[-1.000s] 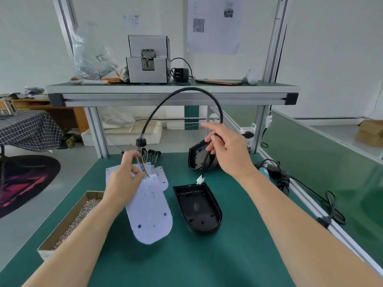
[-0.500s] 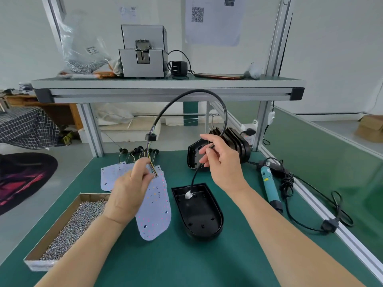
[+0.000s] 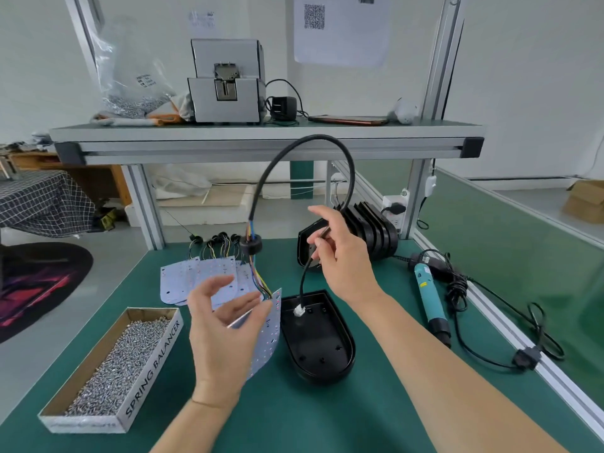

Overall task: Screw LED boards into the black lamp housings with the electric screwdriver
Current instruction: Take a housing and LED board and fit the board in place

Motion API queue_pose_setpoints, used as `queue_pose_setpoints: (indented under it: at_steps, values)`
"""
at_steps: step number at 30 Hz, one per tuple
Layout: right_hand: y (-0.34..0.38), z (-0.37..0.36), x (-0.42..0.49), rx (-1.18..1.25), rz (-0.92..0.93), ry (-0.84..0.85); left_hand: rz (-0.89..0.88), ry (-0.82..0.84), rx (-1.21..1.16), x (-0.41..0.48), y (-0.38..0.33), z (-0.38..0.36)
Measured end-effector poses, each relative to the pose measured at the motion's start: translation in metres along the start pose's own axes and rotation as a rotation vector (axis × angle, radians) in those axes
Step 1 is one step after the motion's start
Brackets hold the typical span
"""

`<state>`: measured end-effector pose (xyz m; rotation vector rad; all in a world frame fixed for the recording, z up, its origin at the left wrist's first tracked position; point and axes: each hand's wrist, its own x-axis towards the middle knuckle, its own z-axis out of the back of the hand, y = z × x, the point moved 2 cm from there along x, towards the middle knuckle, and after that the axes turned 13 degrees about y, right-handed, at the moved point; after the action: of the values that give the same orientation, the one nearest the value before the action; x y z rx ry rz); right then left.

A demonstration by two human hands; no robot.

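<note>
Nothing screwed yet: left hand (image 3: 222,325) pinches an LED board (image 3: 270,335), right hand (image 3: 343,256) pinches the cable (image 3: 304,276) feeding the housing (image 3: 322,358) (screwdriver (image 3: 428,295) idle).

White walls (image 3: 523,76), soft even light. Printed sheet with QR code (image 3: 340,27) taped on the far wall. Green worktop (image 3: 327,416) sits under an aluminium-profile frame carrying a shelf (image 3: 261,134). Grey floor (image 3: 108,266) on the left. Far left: table with checked cloth (image 3: 39,201), dark round rug (image 3: 39,282) near it. Right: second green surface (image 3: 523,256), cardboard box (image 3: 585,201) far behind it.
</note>
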<state>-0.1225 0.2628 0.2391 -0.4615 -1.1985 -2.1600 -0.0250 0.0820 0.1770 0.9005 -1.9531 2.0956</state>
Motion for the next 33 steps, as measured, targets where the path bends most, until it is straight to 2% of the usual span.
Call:
queue_pose_setpoints:
  at_steps: [3, 6, 9, 10, 13, 15, 17, 20, 24, 29, 33]
  values:
    - [-0.004, -0.002, 0.001, 0.023, -0.044, -0.044, 0.135, 0.046, 0.129, -0.015, 0.017, -0.001]
    - [-0.006, -0.002, 0.001, 0.043, -0.071, -0.043, 0.345, 0.196, 0.096, -0.019, 0.028, 0.006]
    - [-0.007, 0.002, 0.0, -0.016, -0.028, -0.002, 0.534, 0.161, 0.06, 0.002, 0.028, 0.023]
    - [-0.006, 0.003, 0.0, -0.045, -0.01, 0.008, 0.604, 0.162, -0.011, 0.012, 0.029, 0.027]
    - [-0.006, 0.007, 0.002, -0.12, 0.046, 0.021, 0.861, 0.301, -0.369, 0.031, 0.029, 0.019]
    - [-0.006, 0.009, 0.005, -0.132, 0.046, 0.013, 1.007, 0.402, -0.434, 0.03, 0.031, 0.002]
    - [-0.009, 0.01, 0.007, -0.107, 0.006, 0.013, 1.076, 0.468, -0.426, 0.027, 0.035, -0.016]
    - [-0.011, 0.012, 0.008, -0.105, -0.048, 0.042, 1.076, 0.521, -0.378, 0.025, 0.042, -0.032]
    - [-0.01, 0.021, 0.006, -0.132, -0.062, 0.096, 1.014, 0.502, -0.384, 0.021, 0.051, -0.032]
    - [0.001, 0.034, 0.006, -0.2, -0.037, 0.159, 0.837, 0.54, -0.409, 0.029, 0.038, -0.03]
    - [0.013, 0.041, 0.001, -0.33, 0.008, 0.289, 0.732, 0.547, -0.44, 0.039, 0.016, -0.029]
